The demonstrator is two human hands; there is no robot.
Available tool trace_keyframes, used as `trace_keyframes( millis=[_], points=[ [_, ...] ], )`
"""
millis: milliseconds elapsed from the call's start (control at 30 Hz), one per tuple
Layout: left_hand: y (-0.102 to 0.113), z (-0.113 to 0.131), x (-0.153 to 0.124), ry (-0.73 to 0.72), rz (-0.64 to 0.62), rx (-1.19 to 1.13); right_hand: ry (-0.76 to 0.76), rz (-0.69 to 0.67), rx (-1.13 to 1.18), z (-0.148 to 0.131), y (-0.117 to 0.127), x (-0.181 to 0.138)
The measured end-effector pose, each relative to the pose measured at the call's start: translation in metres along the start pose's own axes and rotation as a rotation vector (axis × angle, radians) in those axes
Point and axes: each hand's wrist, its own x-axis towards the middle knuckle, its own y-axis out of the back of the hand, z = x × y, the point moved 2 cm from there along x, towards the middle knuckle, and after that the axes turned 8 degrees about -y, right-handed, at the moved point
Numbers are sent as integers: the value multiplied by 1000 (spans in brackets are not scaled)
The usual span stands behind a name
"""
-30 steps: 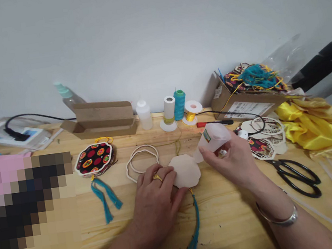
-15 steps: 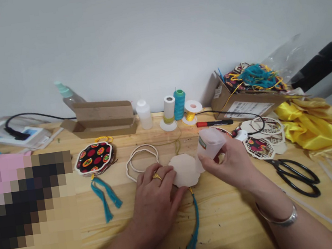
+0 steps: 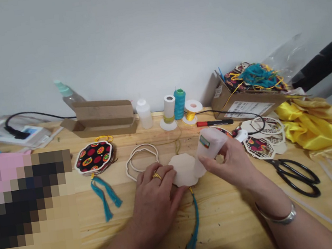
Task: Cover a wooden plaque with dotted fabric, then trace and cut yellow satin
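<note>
A pale scalloped panel (image 3: 185,170) lies flat on the wooden table, a blue tassel (image 3: 193,231) hanging from its lower edge. My left hand (image 3: 155,193), with a gold ring, grips the panel's left side, fingertips on its edge and thumb along the bottom. In my right hand (image 3: 235,164) is a translucent white squeeze bottle (image 3: 209,143), tilted nozzle-down at the panel's right edge. What comes out of the nozzle, if anything, cannot be made out. Two thin scalloped wooden frames (image 3: 142,158) overlap just beyond my left fingers.
Left lies a stack of patterned ornaments (image 3: 94,157) with a blue tassel. Behind stand a cardboard box (image 3: 101,118), a white bottle (image 3: 144,115) and thread spools (image 3: 180,105). At right are black scissors (image 3: 297,176), lattice pieces (image 3: 260,146), yellow cloth (image 3: 309,122) and a full carton (image 3: 249,105).
The squeeze bottle has turned slightly in my right hand and its lower end has shifted a little left over the panel. My left hand stays put.
</note>
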Motion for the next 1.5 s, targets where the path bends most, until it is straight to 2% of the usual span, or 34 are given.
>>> trace_keyframes(
  millis=[167, 400, 633, 833, 1133, 1500],
  points=[
    [1, -1, -2, -22, 26, -16, -67, 128, 203, 13, -12, 0],
    [8, 4, -3, -107, 158, -26, 5, 149, 152, 15, -30, -1],
    [6, 6, -1, -108, 114, -48, 44, 168, 29, 6, -32, 2],
    [6, 6, -1, -96, 103, -54, 5, 182, 39, 8, -32, 3],
    [5, 6, -1, -96, 113, -48, 25, 209, 11, 6, -32, 3],
    [8, 7, 0, -102, 99, -30, 61, 108, 57, -2, -37, -4]
  ],
)
